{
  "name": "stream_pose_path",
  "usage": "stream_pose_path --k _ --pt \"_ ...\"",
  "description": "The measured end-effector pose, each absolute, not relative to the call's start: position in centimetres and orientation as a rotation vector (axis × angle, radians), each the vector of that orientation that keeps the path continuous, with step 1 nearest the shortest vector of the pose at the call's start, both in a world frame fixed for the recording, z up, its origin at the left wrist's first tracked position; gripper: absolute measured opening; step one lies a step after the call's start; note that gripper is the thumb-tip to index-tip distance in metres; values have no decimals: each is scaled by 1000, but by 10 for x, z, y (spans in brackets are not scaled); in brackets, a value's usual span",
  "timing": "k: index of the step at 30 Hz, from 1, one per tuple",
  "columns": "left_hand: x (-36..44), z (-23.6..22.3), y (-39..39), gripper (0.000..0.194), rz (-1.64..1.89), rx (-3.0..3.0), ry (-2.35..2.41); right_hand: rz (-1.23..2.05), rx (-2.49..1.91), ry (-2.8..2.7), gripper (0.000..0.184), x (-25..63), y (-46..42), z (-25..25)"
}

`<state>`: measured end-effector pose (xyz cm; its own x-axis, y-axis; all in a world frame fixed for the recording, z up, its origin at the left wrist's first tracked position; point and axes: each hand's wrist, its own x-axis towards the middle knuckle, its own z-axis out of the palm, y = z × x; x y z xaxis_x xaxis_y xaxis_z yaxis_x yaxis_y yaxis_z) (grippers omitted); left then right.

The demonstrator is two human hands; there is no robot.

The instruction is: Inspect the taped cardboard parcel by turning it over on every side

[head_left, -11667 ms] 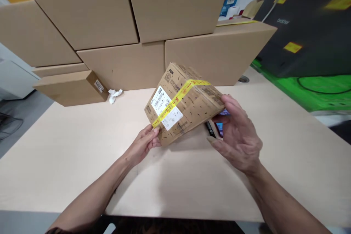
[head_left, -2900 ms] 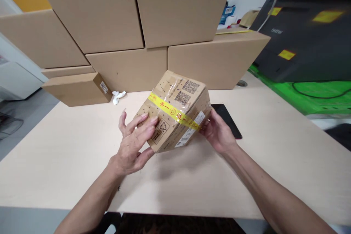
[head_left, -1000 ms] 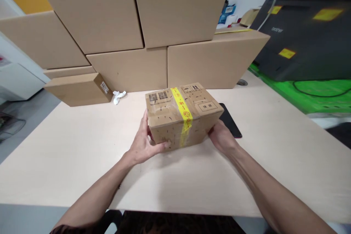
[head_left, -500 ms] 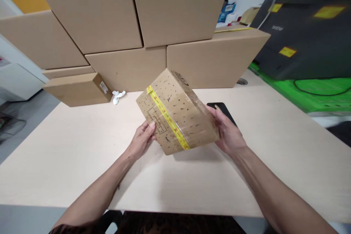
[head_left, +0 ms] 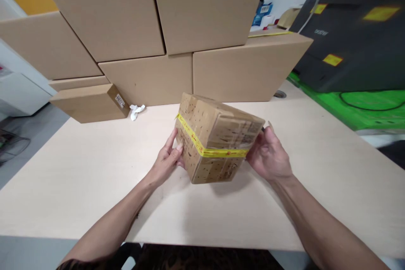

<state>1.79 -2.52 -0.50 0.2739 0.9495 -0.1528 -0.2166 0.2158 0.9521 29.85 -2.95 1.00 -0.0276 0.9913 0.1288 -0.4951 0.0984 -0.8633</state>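
Observation:
A brown cardboard box (head_left: 218,135) with small dark printed marks and a band of yellow tape with red print is held tilted above the table (head_left: 104,177). On its left side, my left hand (head_left: 167,156) grips it, thumb on the near face and fingers partly behind. At the right edge, my right hand (head_left: 268,152) curls around the box, its fingertips partly hidden by the cardboard. A dark shadow lies on the tabletop beneath the box. The black phone-like object is now almost wholly covered by the box and right hand.
Large cardboard boxes (head_left: 145,78) are stacked along the back. A flatter box (head_left: 88,103) with a label lies at the left, beside crumpled white paper (head_left: 136,112). At the right stand a dark machine (head_left: 351,38) and a green surface (head_left: 354,107).
The box has turned in my hands, so another taped side now faces me. My right hand has shifted slightly right; my left hand still holds the left side.

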Motion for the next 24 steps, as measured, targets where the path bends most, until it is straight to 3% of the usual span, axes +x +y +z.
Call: stream_pose_path --k 6,10,19,24 --pt "14 -7 -27 71 897 1156 648 1299 -655 -1116 59 302 -32 11" --pt "11 -6 -25 59 842 1143 474 1236 -632 -1212 58 305 -35 11" --pt "4 1 -25 67 982 1728 676 1231 -619 -1167 56 303 -36 9" --pt "4 4 -25 86 1053 2222 702 1330 -624 -1095 61 300 -38 14"
